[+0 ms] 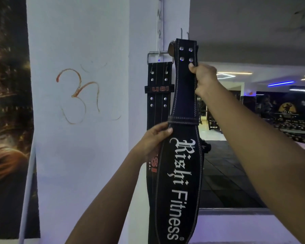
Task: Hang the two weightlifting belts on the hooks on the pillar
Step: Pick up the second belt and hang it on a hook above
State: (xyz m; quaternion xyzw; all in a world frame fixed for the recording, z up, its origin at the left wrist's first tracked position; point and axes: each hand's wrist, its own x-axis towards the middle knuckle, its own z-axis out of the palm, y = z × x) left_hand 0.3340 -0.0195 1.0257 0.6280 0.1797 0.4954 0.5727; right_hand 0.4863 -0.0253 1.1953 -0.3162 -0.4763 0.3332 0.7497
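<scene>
A black belt lettered "Rishi Fitness" [180,173] is held upright against the white pillar's [81,120] right side. My right hand [203,78] grips its narrow upper strap just under the rivets. At the belt's left edge, below the loop, is my left hand [153,141], thumb on the front. The buckle end at the top sits near the metal hooks [184,33], whose tips stick up behind it. A second black belt marked "USI" [158,95] hangs by its metal buckle [159,56] from a hook on the pillar, partly hidden behind the first belt and my left hand.
A vertical white rail with hooks [160,18] runs up the pillar's corner. A dark poster [9,103] covers the wall at left. An orange symbol [79,95] is painted on the pillar. To the right is a mirror showing a gym floor [223,173] and dumbbell racks [296,127].
</scene>
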